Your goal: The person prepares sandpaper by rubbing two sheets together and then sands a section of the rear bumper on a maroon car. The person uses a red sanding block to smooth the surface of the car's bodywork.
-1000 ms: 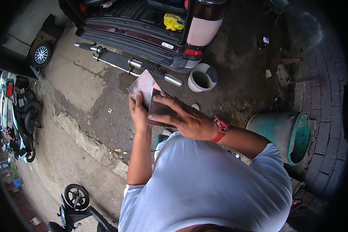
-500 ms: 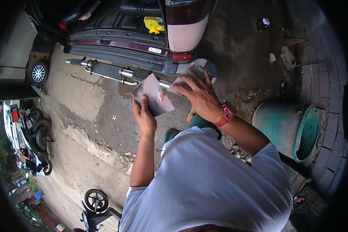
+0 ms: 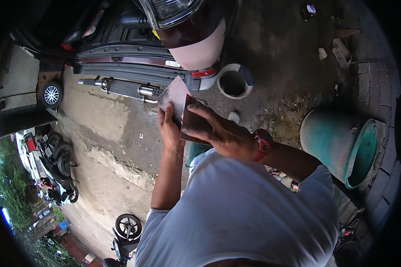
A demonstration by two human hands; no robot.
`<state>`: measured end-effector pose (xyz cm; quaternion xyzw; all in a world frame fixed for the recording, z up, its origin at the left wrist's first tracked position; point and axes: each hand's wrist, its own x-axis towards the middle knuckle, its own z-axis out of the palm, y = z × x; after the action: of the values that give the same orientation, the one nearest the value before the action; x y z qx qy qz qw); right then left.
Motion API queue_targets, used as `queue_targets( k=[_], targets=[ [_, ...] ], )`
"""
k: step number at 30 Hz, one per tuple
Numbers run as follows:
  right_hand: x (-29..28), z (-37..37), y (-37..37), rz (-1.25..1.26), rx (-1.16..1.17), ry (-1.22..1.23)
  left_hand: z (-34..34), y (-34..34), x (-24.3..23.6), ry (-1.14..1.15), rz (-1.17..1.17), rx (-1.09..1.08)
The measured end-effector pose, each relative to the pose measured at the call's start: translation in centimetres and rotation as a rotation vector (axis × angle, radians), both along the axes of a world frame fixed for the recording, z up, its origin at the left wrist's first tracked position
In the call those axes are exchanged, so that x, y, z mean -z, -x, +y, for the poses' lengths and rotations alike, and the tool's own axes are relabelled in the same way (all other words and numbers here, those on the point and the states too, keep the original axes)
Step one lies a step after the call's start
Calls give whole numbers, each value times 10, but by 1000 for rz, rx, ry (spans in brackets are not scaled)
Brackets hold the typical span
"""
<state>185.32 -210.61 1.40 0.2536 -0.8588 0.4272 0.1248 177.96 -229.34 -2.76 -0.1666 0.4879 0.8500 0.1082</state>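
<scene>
My left hand (image 3: 168, 129) is closed on a flat, pale plate (image 3: 175, 89) smeared with pink and grey paste, held diagonally in front of my body. My right hand (image 3: 223, 135) grips a dark brown flat plate (image 3: 189, 121), with its fingers spread across the back. The dark plate lies against the right part of the pale plate and overlaps it; whether paste is between them is hidden. Both hands are close together above my legs, below the rear corner of a vehicle (image 3: 196, 49) that has a pink patch on its dark red body.
A bucket (image 3: 235, 66) stands by the vehicle, beside a metal step bar (image 3: 120, 89) on the concrete floor (image 3: 107, 124). A large green barrel (image 3: 325, 142) lies at my right. Scooters (image 3: 53, 173) stand at the left, a loose wheel (image 3: 51, 94) behind them, another scooter (image 3: 128, 231) lower down.
Half a second ago the plates were apart, the right one raised to the right. Now the right hand has come down and left, bringing its plate back onto the left one.
</scene>
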Motion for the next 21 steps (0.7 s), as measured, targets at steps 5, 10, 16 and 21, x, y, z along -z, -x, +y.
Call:
queue_targets(
  k=[5, 10, 16, 21],
  targets=[
    [52, 41, 16, -112, 288, -411, 17, 7, -13, -7, 3, 97],
    [8, 8, 19, -632, 292, 454, 3, 29, -17, -59, -24, 280],
    [2, -51, 18, -968, 410, 1535, -41, 57, -10, 168, 202, 196],
    [-4, -56, 21, -788, 220, 566, -82, 71, -28, -92, 126, 169]
  ],
)
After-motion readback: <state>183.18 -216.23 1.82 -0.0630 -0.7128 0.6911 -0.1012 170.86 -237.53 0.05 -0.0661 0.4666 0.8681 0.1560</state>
